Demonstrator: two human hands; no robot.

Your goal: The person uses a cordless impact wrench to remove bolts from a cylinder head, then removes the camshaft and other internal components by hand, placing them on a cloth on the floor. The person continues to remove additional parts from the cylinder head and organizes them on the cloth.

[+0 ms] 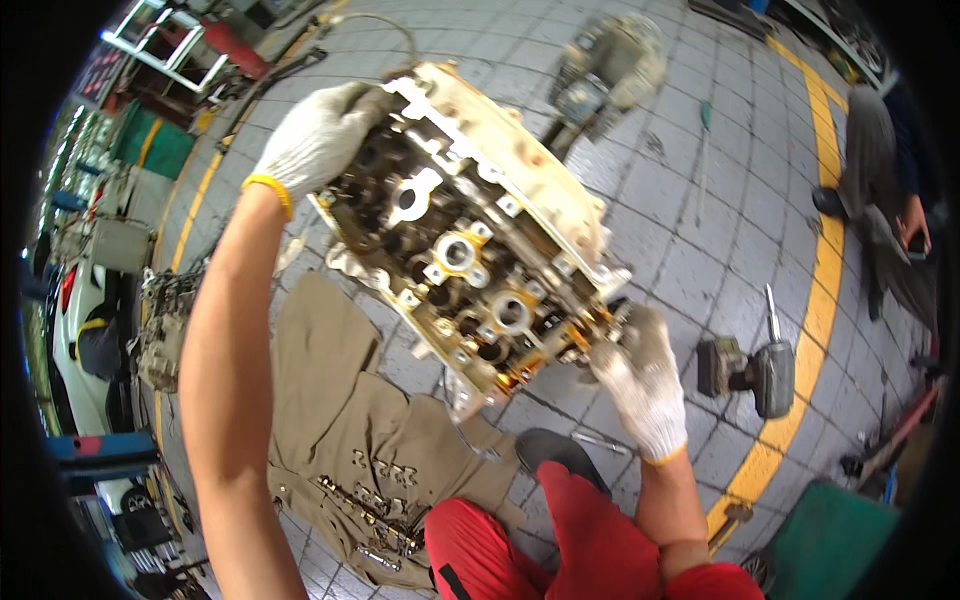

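Observation:
Both my gloved hands hold up an engine cylinder head (455,253), tilted, with its open, oily inner side facing me. My left hand (325,135), in a white knit glove with a yellow cuff, grips its upper left end. At the lower right end my right hand (640,380), in a soiled white glove, is closed on the casting; part of its fingers is hidden behind the edge. Below the cylinder head, a brown cloth (325,350) lies on the tiled floor, with a camshaft (370,515) and several small metal bearing caps (385,468) on it.
A cordless impact wrench (770,375) stands on the floor at right, near a yellow line (790,400). Farther off are a screwdriver (705,118) and a bulky dirty metal part (610,75). Another person (885,190) is at the right edge. An engine block (165,330) sits at left.

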